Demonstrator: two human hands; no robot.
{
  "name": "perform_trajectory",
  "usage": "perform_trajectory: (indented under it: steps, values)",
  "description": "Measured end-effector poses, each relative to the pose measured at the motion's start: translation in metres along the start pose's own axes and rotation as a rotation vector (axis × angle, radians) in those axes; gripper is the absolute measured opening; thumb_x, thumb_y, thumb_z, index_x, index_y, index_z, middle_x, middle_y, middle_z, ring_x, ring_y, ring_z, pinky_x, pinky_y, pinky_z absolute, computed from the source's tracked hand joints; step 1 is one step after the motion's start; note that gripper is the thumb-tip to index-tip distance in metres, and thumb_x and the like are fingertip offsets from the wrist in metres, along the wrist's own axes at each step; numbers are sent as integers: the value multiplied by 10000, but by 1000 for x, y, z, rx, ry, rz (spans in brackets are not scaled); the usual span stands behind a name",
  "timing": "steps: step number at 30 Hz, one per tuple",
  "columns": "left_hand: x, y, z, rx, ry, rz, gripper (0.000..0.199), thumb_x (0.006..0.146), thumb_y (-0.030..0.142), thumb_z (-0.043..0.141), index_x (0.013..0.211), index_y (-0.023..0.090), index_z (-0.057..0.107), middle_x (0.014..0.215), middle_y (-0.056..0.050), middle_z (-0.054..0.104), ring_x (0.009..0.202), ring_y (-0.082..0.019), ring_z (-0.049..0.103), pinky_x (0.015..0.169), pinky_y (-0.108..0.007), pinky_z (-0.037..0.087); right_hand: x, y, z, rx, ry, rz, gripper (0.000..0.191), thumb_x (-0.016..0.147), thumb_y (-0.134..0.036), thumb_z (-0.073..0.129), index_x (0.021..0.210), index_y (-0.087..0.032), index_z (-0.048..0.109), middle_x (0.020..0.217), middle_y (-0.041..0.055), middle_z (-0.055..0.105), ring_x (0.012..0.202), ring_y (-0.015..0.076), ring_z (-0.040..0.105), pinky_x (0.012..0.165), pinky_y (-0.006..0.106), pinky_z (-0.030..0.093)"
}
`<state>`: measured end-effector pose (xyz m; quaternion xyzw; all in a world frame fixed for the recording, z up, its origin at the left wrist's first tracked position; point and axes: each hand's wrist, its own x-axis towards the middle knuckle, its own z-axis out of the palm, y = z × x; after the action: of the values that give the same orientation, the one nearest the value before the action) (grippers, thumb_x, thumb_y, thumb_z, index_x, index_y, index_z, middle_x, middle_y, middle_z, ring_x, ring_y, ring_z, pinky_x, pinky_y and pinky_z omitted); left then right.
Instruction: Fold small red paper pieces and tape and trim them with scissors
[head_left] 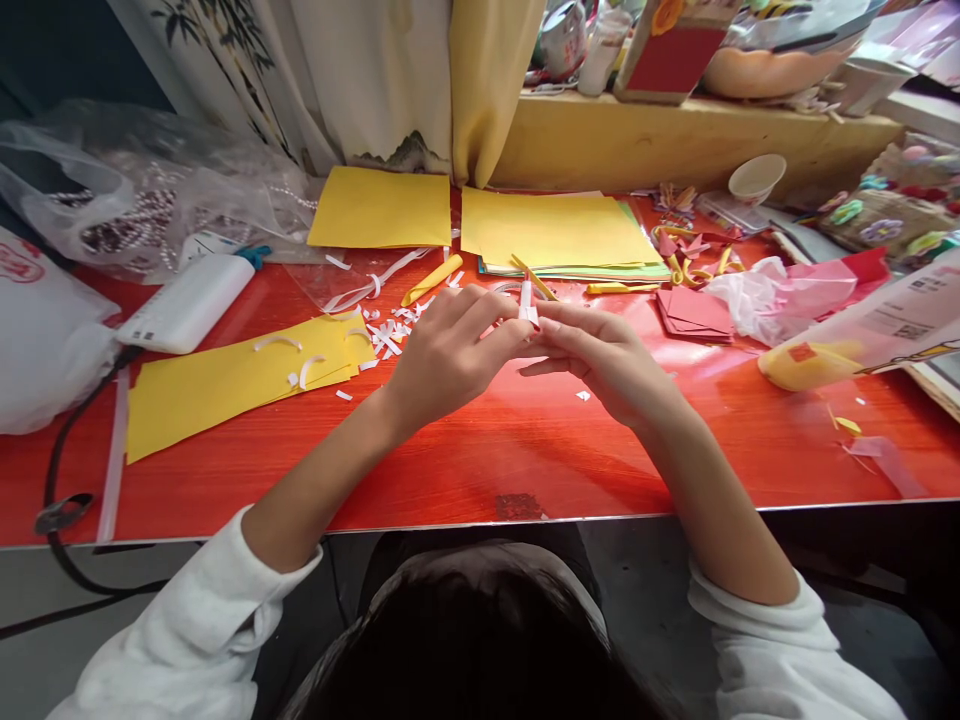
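Small paper piece (pixel 527 300) at centre, white; scraps (pixel 388 338) to its left, white; tabletop (pixel 450 470), red with darker streaked grain. Sheets (pixel 382 207) at far centre and strips (pixel 225 380) at left, yellow; square papers (pixel 694 315) at right, dull red. Far curtain (pixel 375 85), white, printed with dark bamboo and mountain motifs; sleeves (pixel 187 620), white.

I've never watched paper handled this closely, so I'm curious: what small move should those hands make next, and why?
Perhaps fold down the upright end of the small pale paper strip: it seems to poke up loose, while the left hand and right hand meet at its base, apparently steadying it.
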<state>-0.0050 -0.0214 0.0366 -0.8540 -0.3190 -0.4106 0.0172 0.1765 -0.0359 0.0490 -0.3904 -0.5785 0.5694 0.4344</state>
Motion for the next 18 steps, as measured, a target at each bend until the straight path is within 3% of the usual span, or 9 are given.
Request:
perform_trajectory:
  steps: [4,9,12,14,18]
  values:
    - [4,9,-7,-142,109,-141,111,867,277,520,870,235,623,901,-28,630,893,-166,557,835,-344,436,1,0,3,-177,111,-137,374,825,-455,572,1128,-237,598,987,53,648,926,184,638,755,333,568]
    - [11,16,-16,-374,116,-373,116,850,292,547,823,218,631,832,-6,667,790,-135,585,788,-303,467,2,1,4,-540,244,-416,378,759,-389,678,1117,-299,597,1219,55,534,1163,221,495,908,350,485]
    - [12,17,-15,-497,104,-449,102,829,291,573,811,214,637,829,1,671,785,-131,598,772,-285,476,-1,-1,6,-531,116,-377,213,837,-384,588,1004,-258,627,966,37,641,959,180,599,841,340,495]
    - [11,17,-13,-551,96,-471,85,818,282,586,849,223,640,814,12,667,780,-127,602,767,-281,479,-4,0,8,-457,60,-309,212,878,-392,522,967,-226,618,740,7,651,754,147,619,743,318,499]
    - [9,17,-10,-583,96,-480,80,816,262,585,868,227,636,810,21,662,788,-123,605,777,-280,480,-5,2,10,-382,58,-270,238,870,-408,531,938,-197,617,642,-5,645,634,126,581,613,278,447]
